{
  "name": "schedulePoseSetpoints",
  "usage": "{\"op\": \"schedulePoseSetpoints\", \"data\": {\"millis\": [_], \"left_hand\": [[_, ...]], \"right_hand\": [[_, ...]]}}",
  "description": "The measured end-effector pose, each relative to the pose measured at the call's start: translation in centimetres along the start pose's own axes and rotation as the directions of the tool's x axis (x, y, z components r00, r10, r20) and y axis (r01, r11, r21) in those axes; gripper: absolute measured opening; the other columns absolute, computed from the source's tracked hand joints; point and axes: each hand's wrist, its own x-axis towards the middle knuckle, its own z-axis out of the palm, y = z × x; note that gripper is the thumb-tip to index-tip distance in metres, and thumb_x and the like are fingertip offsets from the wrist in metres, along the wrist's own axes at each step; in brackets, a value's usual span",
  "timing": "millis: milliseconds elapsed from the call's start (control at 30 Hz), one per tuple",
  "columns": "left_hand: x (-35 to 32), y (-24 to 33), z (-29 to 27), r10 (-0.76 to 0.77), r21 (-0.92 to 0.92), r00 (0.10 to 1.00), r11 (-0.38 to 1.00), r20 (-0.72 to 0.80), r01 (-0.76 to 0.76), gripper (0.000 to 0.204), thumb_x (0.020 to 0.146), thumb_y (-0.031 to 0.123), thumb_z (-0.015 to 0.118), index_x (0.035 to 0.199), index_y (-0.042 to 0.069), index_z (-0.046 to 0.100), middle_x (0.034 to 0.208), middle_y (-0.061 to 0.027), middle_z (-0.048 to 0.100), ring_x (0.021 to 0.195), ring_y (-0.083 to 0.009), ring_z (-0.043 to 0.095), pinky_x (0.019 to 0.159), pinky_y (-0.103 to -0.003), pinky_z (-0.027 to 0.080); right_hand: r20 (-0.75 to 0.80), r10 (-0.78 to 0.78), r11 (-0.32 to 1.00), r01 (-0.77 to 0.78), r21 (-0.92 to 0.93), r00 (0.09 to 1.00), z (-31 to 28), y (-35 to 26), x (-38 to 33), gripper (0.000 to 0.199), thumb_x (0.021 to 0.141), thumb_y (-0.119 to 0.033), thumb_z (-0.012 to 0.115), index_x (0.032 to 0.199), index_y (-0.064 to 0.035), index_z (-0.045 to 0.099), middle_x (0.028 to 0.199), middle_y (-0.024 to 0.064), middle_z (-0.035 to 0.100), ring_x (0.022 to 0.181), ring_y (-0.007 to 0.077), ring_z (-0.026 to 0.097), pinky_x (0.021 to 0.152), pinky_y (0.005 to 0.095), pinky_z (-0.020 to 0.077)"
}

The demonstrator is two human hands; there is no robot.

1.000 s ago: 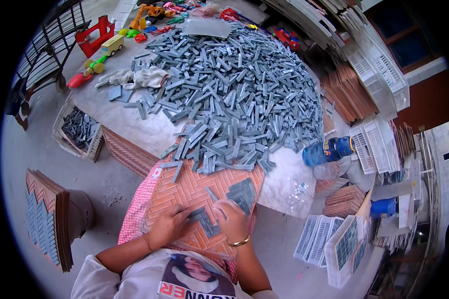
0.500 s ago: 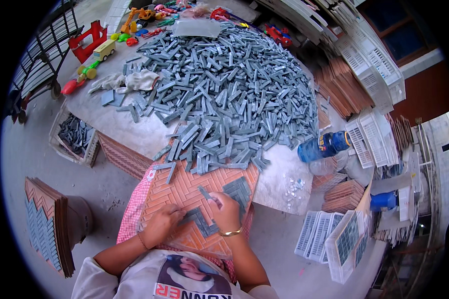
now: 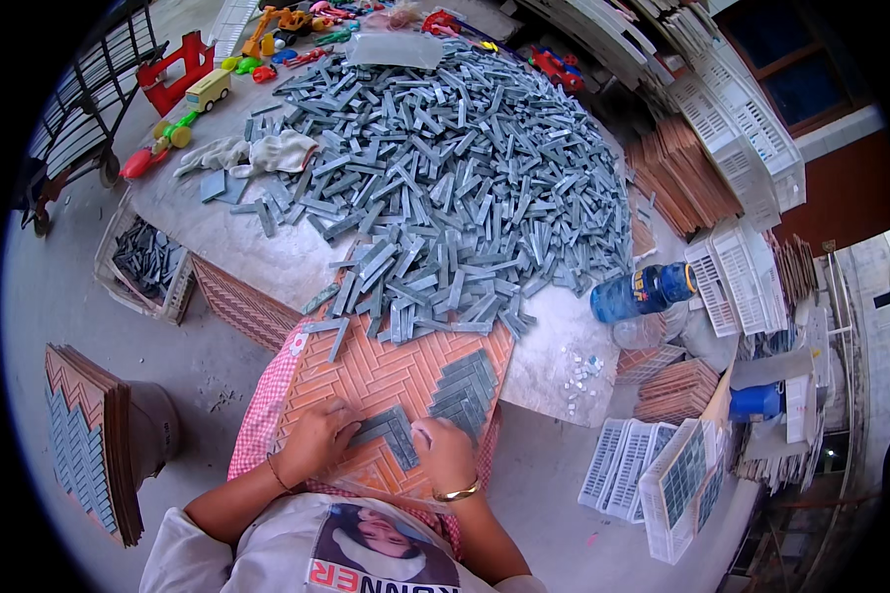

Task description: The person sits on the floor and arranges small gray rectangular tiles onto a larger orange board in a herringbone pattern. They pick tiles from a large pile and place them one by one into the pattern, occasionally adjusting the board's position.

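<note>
An orange-brown board with a herringbone pattern of ridges (image 3: pixel 366 358) lies before me at the table's near edge. Grey-green stone strips sit in its grooves as a zigzag group (image 3: pixel 388 432) between my hands and a larger group (image 3: pixel 465 390) at the right. My left hand (image 3: pixel 318 438) rests on the board, fingers curled together at the zigzag's left end. My right hand (image 3: pixel 445 457), wearing a gold bangle, is closed with its fingertips down between the two groups. Whatever either hand's fingers hold is hidden. A big heap of loose strips (image 3: pixel 445 178) reaches the board's far edge.
White gloves (image 3: pixel 252 155) and plastic toys (image 3: pixel 208 91) lie left of the heap. A blue bottle (image 3: pixel 643 292) lies at the table's right, near small white chips (image 3: pixel 585 368). Stacked boards (image 3: pixel 89 445) stand at lower left, white crates (image 3: pixel 628 469) at lower right.
My right hand has moved down onto the board; the stone strip that stuck out of its fingers no longer shows there. My left hand has shifted slightly left.
</note>
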Motion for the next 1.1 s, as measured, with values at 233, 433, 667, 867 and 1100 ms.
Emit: {"op": "schedulePoseSetpoints", "data": {"millis": [233,433,667,867,1100], "left_hand": [[0.3,0.4,-1.1,-0.065,-0.009,0.996,0.998,-0.062,0.065,0.012,0.076,-0.001,0.062,0.088,0.001,0.064,0.085,-0.0142,0.063,0.078,-0.0317,0.062,0.070,-0.037,0.050],[1.3,-1.4,-3.9,-0.068,0.084,0.964,0.992,-0.256,0.093,0.006,0.076,0.002,0.064,0.082,0.000,0.064,0.081,-0.0123,0.062,0.072,-0.0288,0.061,0.065,-0.035,0.049],[3.8,-0.8,-4.8,-0.206,0.115,0.898,0.956,-0.389,0.269,0.017,0.075,0.008,0.069,0.086,0.001,0.059,0.082,-0.0140,0.059,0.074,-0.0313,0.060,0.067,-0.038,0.048],[5.6,-2.0,-2.4,-0.165,0.241,0.923,0.935,-0.348,0.259,0.027,0.072,0.015,0.073,0.088,0.001,0.056,0.084,-0.0176,0.060,0.078,-0.0381,0.057,0.071,-0.043,0.047],[4.2,-2.2,-4.5,-0.472,-0.424,0.881,0.793,0.023,0.436,0.010,0.083,0.008,0.063,0.090,0.002,0.059,0.079,-0.0053,0.061,0.067,-0.0135,0.059,0.063,-0.027,0.047]], "right_hand": [[-0.039,-0.196,0.974,0.199,0.105,0.980,0.1,-0.7,1.9,0.030,0.080,-0.008,0.063,0.110,-0.0089,0.061,0.095,0.0123,0.062,0.084,0.0326,0.061,0.073,0.0390,0.0498],[0.111,-0.309,0.944,0.290,0.155,0.945,0.1,0.9,2.8,0.034,0.080,-0.007,0.063,0.113,-0.0078,0.059,0.100,0.0127,0.061,0.092,0.0314,0.059,0.078,0.0381,0.0488],[0.104,-0.209,0.978,0.207,0.032,0.972,-1.0,-1.2,3.6,0.033,0.078,-0.011,0.065,0.111,-0.0069,0.058,0.098,0.0124,0.062,0.091,0.0319,0.060,0.075,0.0389,0.0501],[-0.097,-0.224,0.974,0.225,0.005,0.970,0.6,-3.9,7.8,0.027,0.080,-0.014,0.066,0.104,-0.0072,0.059,0.095,0.0128,0.063,0.084,0.0332,0.062,0.069,0.0417,0.0499],[-0.213,-0.209,0.978,0.210,-0.018,0.954,2.2,-4.5,10.6,0.026,0.081,-0.019,0.066,0.104,-0.0071,0.058,0.094,0.0138,0.062,0.082,0.0358,0.061,0.064,0.0445,0.0498]]}}
